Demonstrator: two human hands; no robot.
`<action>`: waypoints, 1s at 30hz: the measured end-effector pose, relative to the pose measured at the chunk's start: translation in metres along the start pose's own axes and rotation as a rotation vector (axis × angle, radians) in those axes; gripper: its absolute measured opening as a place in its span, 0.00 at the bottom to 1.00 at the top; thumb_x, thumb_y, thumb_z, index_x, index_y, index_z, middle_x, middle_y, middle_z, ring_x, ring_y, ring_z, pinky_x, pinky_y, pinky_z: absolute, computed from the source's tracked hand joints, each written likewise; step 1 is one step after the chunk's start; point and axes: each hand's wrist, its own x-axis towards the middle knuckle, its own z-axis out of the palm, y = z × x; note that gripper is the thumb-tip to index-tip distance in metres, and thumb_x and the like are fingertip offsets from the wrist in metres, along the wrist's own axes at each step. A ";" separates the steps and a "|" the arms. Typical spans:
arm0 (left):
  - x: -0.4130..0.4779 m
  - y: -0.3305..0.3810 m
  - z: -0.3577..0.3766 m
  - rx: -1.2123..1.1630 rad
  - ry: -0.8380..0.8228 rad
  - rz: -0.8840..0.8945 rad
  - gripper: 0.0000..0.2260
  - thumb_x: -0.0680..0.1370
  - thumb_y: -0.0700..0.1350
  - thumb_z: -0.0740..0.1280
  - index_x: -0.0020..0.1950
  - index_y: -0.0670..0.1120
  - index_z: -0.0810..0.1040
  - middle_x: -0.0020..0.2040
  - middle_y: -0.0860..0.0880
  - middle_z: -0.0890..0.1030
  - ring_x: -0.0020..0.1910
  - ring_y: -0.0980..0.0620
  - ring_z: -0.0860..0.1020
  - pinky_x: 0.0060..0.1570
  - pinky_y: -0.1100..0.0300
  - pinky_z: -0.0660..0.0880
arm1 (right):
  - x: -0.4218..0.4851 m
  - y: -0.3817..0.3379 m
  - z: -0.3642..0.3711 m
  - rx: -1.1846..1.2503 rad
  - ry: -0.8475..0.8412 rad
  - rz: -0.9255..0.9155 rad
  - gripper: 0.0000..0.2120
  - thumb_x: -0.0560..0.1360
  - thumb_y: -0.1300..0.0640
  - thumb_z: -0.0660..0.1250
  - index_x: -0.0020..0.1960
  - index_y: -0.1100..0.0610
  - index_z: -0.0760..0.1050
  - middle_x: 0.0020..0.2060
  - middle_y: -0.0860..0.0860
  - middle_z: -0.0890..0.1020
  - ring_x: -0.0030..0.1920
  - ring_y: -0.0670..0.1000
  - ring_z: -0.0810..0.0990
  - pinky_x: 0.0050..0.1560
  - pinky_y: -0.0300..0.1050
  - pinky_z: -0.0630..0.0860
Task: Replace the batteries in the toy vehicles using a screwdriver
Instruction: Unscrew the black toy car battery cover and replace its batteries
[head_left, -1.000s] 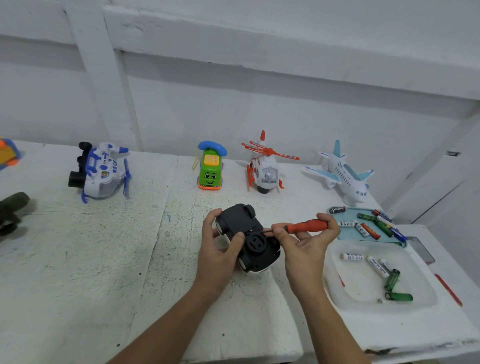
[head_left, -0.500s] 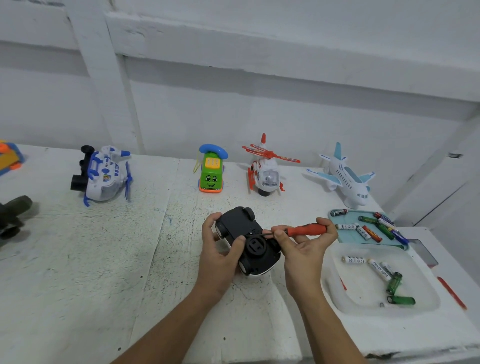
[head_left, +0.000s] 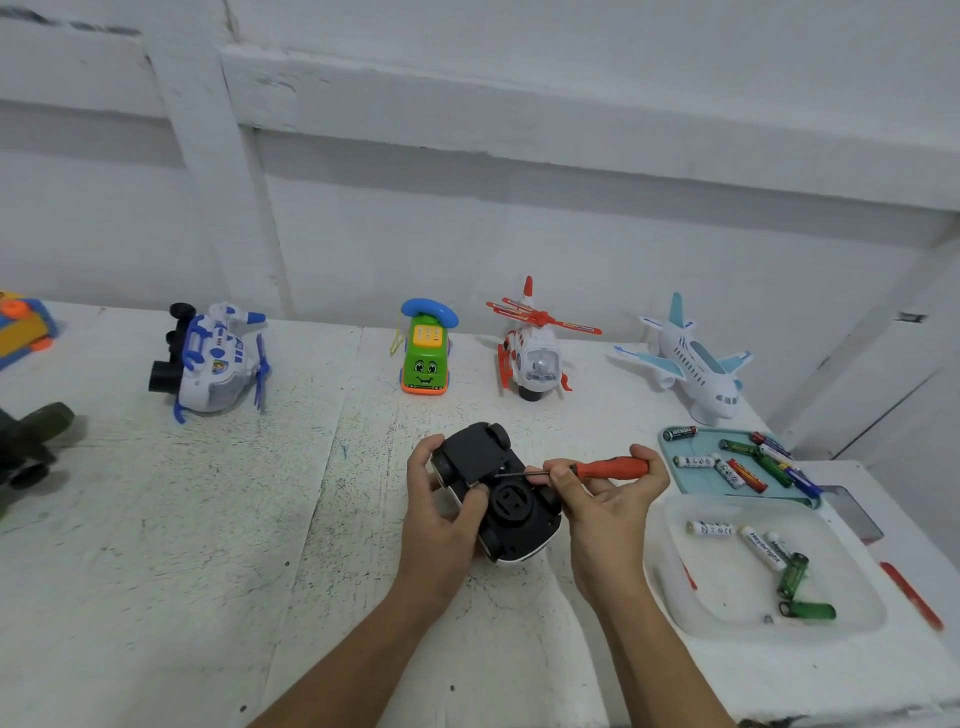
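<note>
left hand (head_left: 441, 525) grips the upturned toy car (head_left: 496, 491) on the table (head_left: 208, 519); right hand (head_left: 605, 496) fingers pinch the screwdriver (head_left: 587, 469) at its underside; looks light, stiff, slippery, so hold by the sides

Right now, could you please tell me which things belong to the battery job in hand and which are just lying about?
In use: black toy car, gripped by left hand; orange screwdriver, gripped by right hand; batteries in teal tray and clear tub.
Lying about: green phone car, red helicopter, white airplane, blue helicopter.
</note>
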 end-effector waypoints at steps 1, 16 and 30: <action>0.000 0.000 0.000 0.007 -0.006 0.007 0.25 0.78 0.36 0.66 0.66 0.60 0.66 0.52 0.58 0.80 0.48 0.59 0.82 0.52 0.49 0.81 | 0.000 -0.001 -0.001 0.012 -0.003 0.010 0.31 0.74 0.75 0.65 0.59 0.44 0.57 0.44 0.69 0.80 0.41 0.66 0.84 0.61 0.61 0.76; -0.004 0.008 0.000 0.047 -0.141 0.048 0.24 0.78 0.37 0.67 0.64 0.63 0.67 0.51 0.68 0.78 0.52 0.54 0.82 0.48 0.50 0.82 | 0.034 -0.048 -0.003 -0.703 -0.384 0.255 0.31 0.75 0.60 0.71 0.69 0.46 0.58 0.38 0.60 0.84 0.27 0.51 0.78 0.33 0.43 0.78; -0.006 0.012 -0.002 -0.070 -0.141 -0.022 0.26 0.78 0.35 0.67 0.66 0.61 0.69 0.59 0.55 0.79 0.54 0.59 0.81 0.45 0.57 0.82 | 0.053 -0.065 -0.025 -0.522 -0.166 0.221 0.31 0.74 0.70 0.70 0.66 0.45 0.62 0.37 0.59 0.79 0.29 0.52 0.76 0.34 0.51 0.81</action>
